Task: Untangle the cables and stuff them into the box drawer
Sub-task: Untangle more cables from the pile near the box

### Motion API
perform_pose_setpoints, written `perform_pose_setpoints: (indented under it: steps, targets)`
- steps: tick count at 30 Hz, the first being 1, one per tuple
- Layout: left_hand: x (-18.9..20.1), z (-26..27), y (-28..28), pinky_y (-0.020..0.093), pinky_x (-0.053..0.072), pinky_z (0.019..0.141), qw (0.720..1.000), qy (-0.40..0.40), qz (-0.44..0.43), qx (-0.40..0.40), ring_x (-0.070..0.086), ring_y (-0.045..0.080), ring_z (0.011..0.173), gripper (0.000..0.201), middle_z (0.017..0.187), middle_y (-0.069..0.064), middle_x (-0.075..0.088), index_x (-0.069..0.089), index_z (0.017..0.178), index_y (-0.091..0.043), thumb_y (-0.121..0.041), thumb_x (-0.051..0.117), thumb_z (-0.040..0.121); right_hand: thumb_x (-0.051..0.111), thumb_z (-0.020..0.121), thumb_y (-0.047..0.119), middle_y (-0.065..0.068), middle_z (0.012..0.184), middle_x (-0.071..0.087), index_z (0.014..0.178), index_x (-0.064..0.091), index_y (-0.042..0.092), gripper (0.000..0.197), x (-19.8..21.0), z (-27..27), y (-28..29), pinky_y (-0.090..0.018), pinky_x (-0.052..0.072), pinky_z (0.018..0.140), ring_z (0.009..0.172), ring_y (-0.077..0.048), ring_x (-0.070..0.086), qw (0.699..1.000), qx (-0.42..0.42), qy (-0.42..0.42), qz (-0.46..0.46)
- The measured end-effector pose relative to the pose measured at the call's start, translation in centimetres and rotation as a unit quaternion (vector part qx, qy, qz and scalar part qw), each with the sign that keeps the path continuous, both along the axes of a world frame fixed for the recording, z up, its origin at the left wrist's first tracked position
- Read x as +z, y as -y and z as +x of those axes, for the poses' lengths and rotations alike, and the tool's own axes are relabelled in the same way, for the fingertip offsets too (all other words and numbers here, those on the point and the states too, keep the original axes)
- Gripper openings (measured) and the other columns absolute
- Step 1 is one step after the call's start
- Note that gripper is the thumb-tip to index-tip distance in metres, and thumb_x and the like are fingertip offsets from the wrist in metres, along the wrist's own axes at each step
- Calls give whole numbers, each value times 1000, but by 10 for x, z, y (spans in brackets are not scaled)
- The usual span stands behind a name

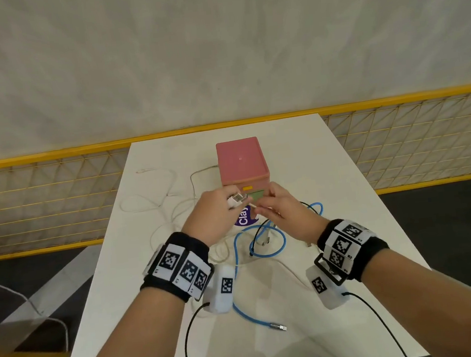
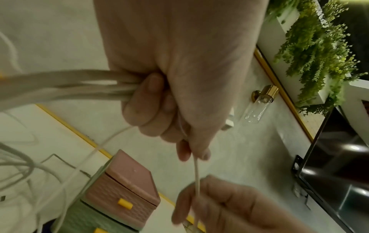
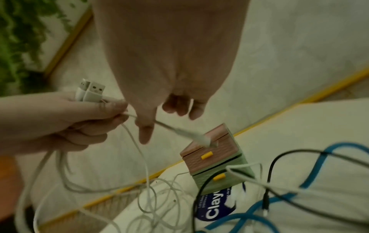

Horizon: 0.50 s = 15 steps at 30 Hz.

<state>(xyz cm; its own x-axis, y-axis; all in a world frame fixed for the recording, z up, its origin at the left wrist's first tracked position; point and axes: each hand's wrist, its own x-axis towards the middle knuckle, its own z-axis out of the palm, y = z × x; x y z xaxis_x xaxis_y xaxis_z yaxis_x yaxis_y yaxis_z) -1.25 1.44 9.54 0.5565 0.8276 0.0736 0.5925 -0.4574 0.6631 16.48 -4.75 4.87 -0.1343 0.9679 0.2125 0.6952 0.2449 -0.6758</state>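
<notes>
White table; yellow mesh fence — purple sticker.

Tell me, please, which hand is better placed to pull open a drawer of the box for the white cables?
Probably the right hand: it only pinches one thin white cable and hovers just in front of the box. The left hand grips a bundle of white cables with two USB plugs, so it is busier.

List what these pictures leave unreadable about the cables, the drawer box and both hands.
- Drawer box: head view, both hands cover its lower drawers.
- Purple sticker: right wrist view, the box and cables cover most of its lettering.
- White cable: left wrist view, its strands blur beside the left hand.
- Right hand: right wrist view, the plug end under its fingers is smeared.
</notes>
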Motion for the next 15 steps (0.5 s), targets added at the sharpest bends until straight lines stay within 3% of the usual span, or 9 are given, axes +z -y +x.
perform_pose_setpoints:
  steps: [2, 4, 6, 8, 10, 11, 12, 14, 15]
  targets:
    - [-1, -8, -1, 15, 35, 49, 998, -62, -14, -20, 46, 4, 49, 25, 74, 2, 65, 66, 92, -17, -41, 60, 92, 52, 96, 24, 5, 94, 54, 104, 67, 13, 20, -1, 5, 0, -22, 39, 77, 86, -13, 51, 992, 8, 109, -64]
    - [-2, -15, -2, 17, 33, 48, 995, -90, -21, -24, 45, 6, 52, 27, 68, 0, 60, 64, 89, -16, -43, 59, 93, 50, 96, 24, -4, 92, 62, 102, 67, 12, 22, 5, 4, -4, -31, 43, 75, 84, -21, 56, 975, 30, 161, -152]
    - [-1, -22, -3, 19, 40, 53, 997, -75, -18, 6, 52, 11, 59, 30, 72, 1, 63, 63, 89, -13, -42, 59, 93, 50, 95, 17, -9, 88, 64, 99, 68, 7, 21, 11, 1, -19, -34, 46, 74, 80, -25, 57, 979, 27, 155, -128]
    - [0, -28, -7, 30, 48, 68, 998, -14, -1, 60, 62, 21, 76, 28, 89, 4, 68, 61, 100, -14, -41, 61, 92, 47, 91, 5, -15, 111, 65, 118, 61, 9, 31, 21, -2, -42, -40, 49, 89, 98, -27, 61, 993, 6, 94, -74]
    - [3, -33, -9, 28, 47, 77, 991, 74, -13, 107, 60, 19, 91, 45, 101, 1, 64, 49, 128, -24, -37, 66, 89, 44, 89, -2, -17, 144, 44, 149, 20, 24, 69, 40, -6, -59, -44, 44, 104, 122, -33, 52, 995, -8, 35, -89]
    - [3, -35, -10, 26, 45, 81, 986, 114, -33, 120, 58, 16, 96, 61, 102, 2, 60, 39, 139, -30, -35, 70, 87, 43, 88, -4, -19, 147, 40, 150, 2, 31, 82, 49, -8, -65, -46, 46, 102, 120, -38, 53, 994, -13, 26, -103]
    - [3, -36, -9, 20, 43, 81, 980, 146, -50, 127, 57, 14, 95, 73, 100, 1, 59, 31, 144, -34, -35, 73, 84, 42, 87, -5, -21, 144, 42, 149, -4, 33, 86, 56, -8, -71, -46, 49, 97, 114, -40, 57, 994, -13, 20, -109]
    - [0, -39, -8, 7, 43, 71, 977, 166, -53, 124, 58, 10, 81, 73, 92, -4, 60, 32, 142, -38, -38, 74, 82, 42, 87, -6, -17, 141, 48, 150, 15, 21, 73, 58, -8, -75, -39, 49, 98, 113, -33, 58, 994, -19, 20, -103]
    - [-4, -41, -7, 7, 43, 66, 979, 158, -44, 121, 58, 12, 73, 64, 87, -3, 61, 38, 137, -38, -42, 71, 83, 42, 88, -6, -14, 137, 51, 145, 31, 13, 61, 54, -7, -74, -35, 46, 100, 116, -29, 57, 994, -21, 35, -98]
